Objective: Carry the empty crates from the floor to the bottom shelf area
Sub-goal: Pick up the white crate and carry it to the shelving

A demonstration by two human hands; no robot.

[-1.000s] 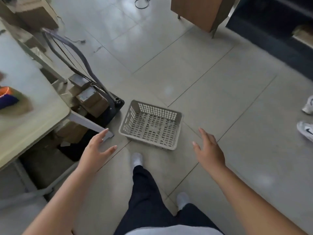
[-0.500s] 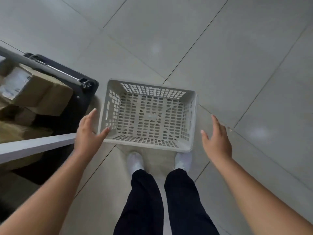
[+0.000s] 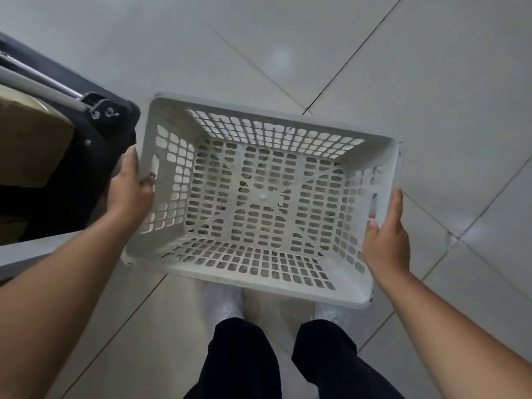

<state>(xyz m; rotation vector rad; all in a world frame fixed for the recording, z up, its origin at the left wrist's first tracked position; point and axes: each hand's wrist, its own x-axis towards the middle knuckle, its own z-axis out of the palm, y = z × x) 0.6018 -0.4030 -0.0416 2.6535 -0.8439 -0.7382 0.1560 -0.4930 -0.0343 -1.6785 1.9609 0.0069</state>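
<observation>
An empty white plastic crate (image 3: 290,119) with perforated walls and floor fills the middle of the view, directly in front of my feet. My left hand (image 3: 129,191) grips its left wall, thumb over the rim and fingers through the handle slot. My right hand (image 3: 387,240) clasps the right wall at its handle slot, fingers curled inside. Whether the crate rests on the tiled floor or is lifted off it I cannot tell.
A black platform trolley (image 3: 95,145) with a grey folding handle stands close to the crate's left side, carrying a cardboard box (image 3: 26,145). A pale table edge (image 3: 34,251) crosses the lower left. Grey floor tiles (image 3: 431,67) spread ahead and to the right.
Both hands, apart from the crate half a second ago, have closed on its side walls. The view has come nearer and the crate looks larger.
</observation>
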